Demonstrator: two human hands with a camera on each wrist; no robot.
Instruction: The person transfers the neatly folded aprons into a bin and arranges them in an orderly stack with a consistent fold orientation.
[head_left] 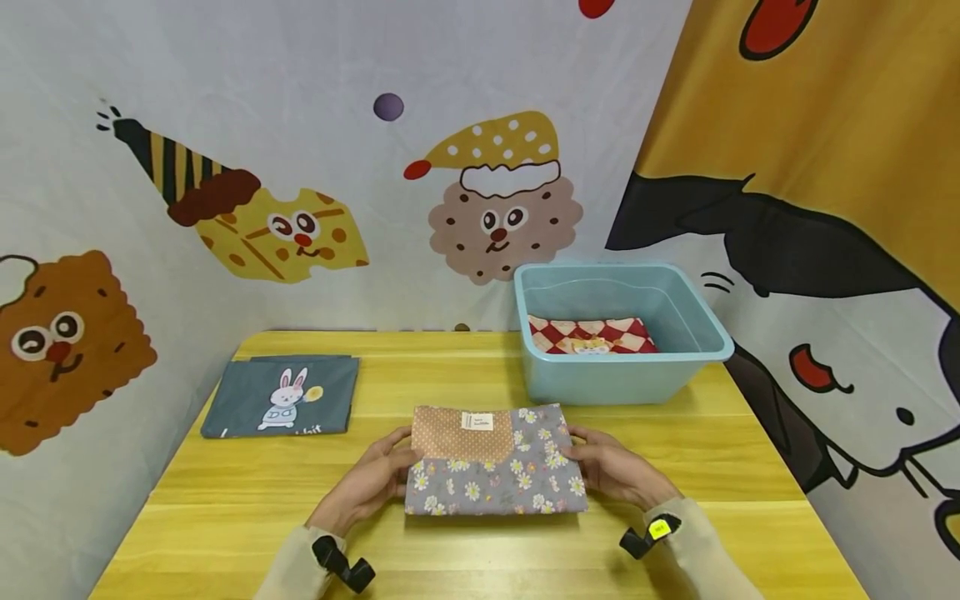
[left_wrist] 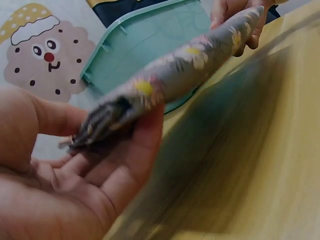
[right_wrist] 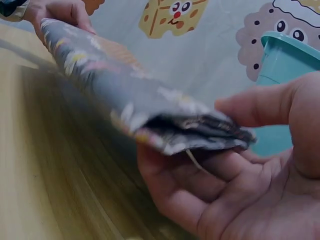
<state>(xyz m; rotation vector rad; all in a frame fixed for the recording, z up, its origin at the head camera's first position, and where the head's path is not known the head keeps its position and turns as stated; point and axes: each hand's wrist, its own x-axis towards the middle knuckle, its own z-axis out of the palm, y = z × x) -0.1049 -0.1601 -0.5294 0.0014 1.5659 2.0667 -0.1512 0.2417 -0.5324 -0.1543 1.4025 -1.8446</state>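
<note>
As the head view shows, the left hand [head_left: 372,479] and right hand [head_left: 617,468] grip opposite ends of the folded floral cloth [head_left: 487,487] over the table [head_left: 438,371], presumably for even support; the blue bin [head_left: 600,381] stands beyond. Left wrist view: the hand pinches its end from above and below, apparently against unfolding. Right wrist view: same pinch, layers gaping slightly.
</note>
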